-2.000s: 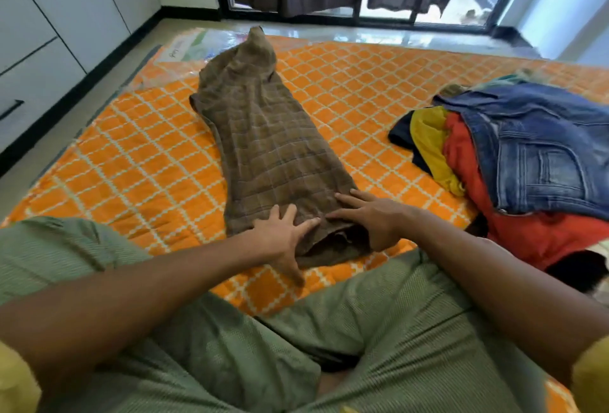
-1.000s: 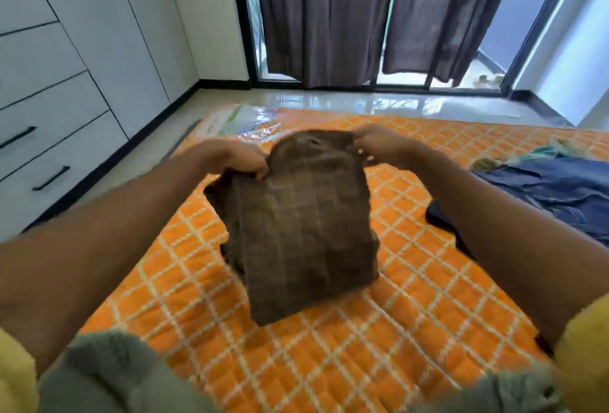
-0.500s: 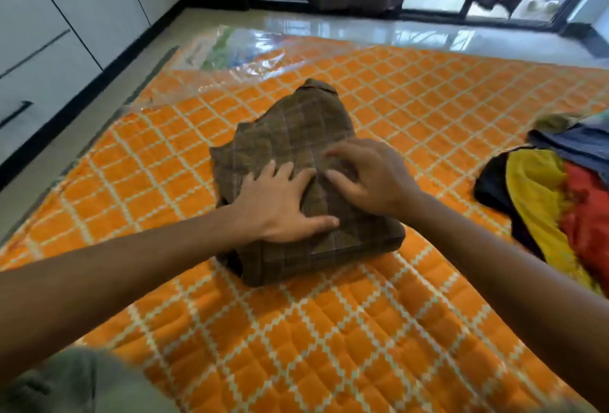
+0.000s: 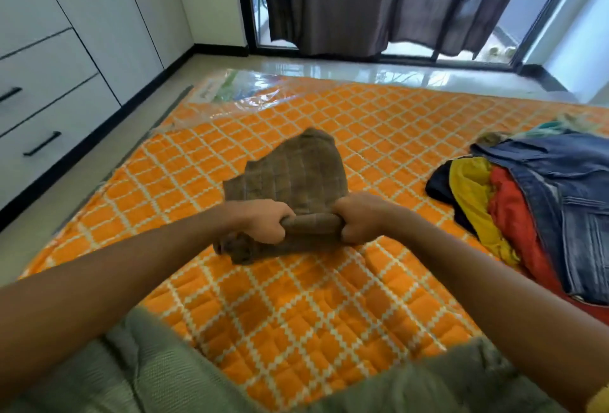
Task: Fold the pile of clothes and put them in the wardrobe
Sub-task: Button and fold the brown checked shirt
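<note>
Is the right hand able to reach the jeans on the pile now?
Likely not yet: right hand and left hand both grip the brown garment. The jeans lie uncovered to its right, nothing between, so letting go should suffice.

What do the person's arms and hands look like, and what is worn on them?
Both forearms are bare down to the left hand and the right hand; no watch, ring, bracelet or glove shows. Only a yellow sleeve edge appears, at the right arm's upper end in the bottom corner. The left sleeve is out of view.
</note>
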